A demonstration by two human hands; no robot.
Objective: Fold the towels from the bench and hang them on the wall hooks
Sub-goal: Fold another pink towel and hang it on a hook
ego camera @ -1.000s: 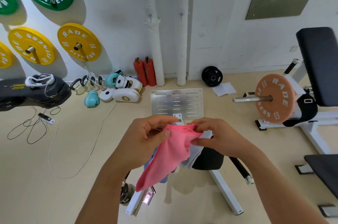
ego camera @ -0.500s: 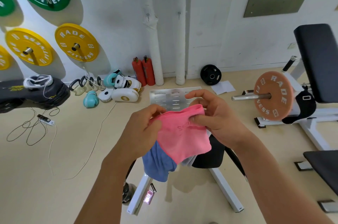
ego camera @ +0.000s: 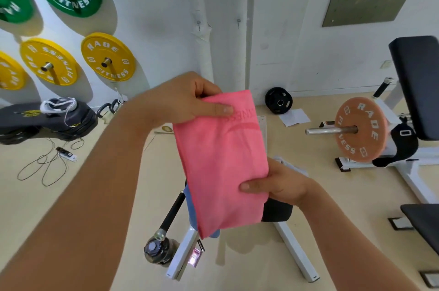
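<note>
A pink towel point(ego camera: 221, 160) hangs folded into a long flat strip in front of me. My left hand point(ego camera: 185, 103) pinches its top left corner, thumb across the cloth. My right hand point(ego camera: 278, 182) grips its right edge lower down. Behind the pink towel a blue towel point(ego camera: 191, 210) drapes over the black padded bench point(ego camera: 276, 211), mostly hidden. Two small wall hooks point(ego camera: 198, 22) point(ego camera: 238, 21) stick out of the white wall above, both bare.
Green and yellow weight plates point(ego camera: 108, 56) hang on the left wall. An orange plate on a bar point(ego camera: 358, 129) and a white-framed bench point(ego camera: 415, 86) stand to the right. Cables point(ego camera: 47, 162), a black plate point(ego camera: 278, 100) and a paper sheet lie on the floor.
The pink towel went from a bunched handful to a flat folded strip. My left hand rose with its top corner; my right hand slid down to the lower right edge.
</note>
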